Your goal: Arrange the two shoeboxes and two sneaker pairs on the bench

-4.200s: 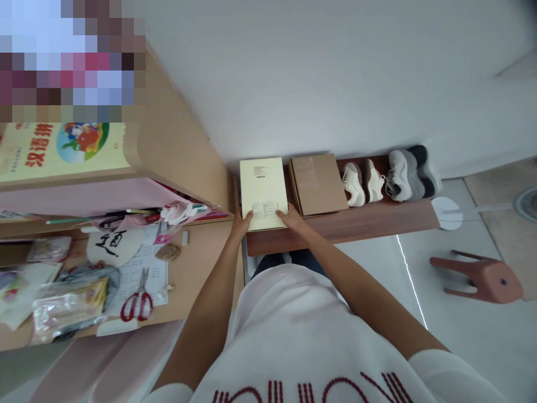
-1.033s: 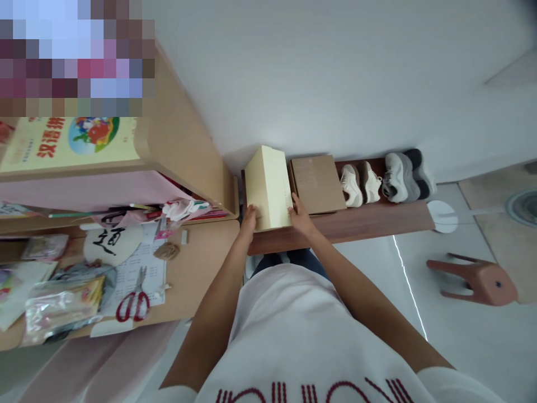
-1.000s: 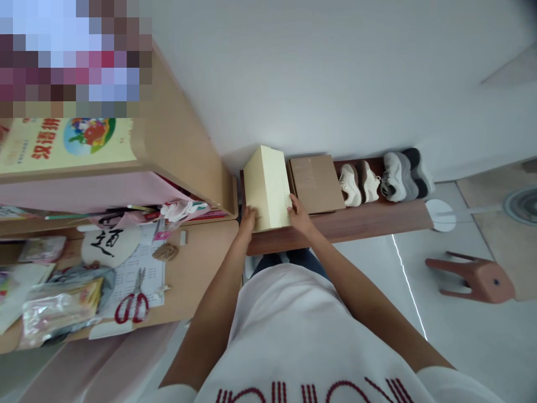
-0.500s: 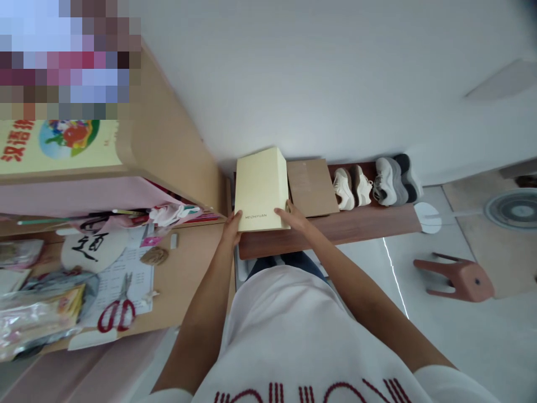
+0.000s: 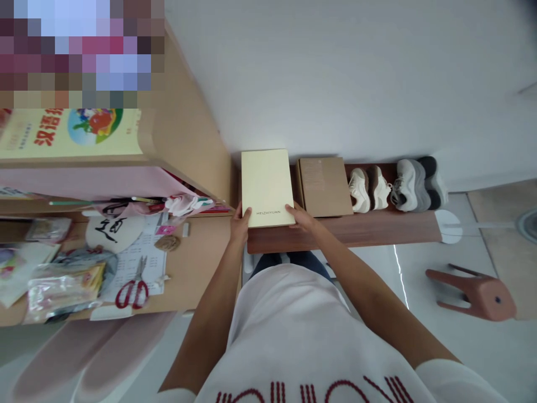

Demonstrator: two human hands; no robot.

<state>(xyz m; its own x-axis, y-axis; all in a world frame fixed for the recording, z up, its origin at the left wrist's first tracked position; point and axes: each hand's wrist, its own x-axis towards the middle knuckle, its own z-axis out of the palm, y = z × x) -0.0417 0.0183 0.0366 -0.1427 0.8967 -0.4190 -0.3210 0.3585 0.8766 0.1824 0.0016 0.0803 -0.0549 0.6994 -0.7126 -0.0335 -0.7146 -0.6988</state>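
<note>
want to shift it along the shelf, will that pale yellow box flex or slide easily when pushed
The pale yellow box probably stays stiff: its edges look straight and crisp. It lies flat on the wooden shelf, so tipping seems unlikely. Its smooth face may slide readily; the left hand and right hand grip its near corners.

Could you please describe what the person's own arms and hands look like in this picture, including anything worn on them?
Both arms are bare from the short sleeves down. The left hand and right hand wear no gloves, and no rings, watch or bracelet can be seen. The short sleeves belong to a white T-shirt with dark red lettering across the chest.
</note>
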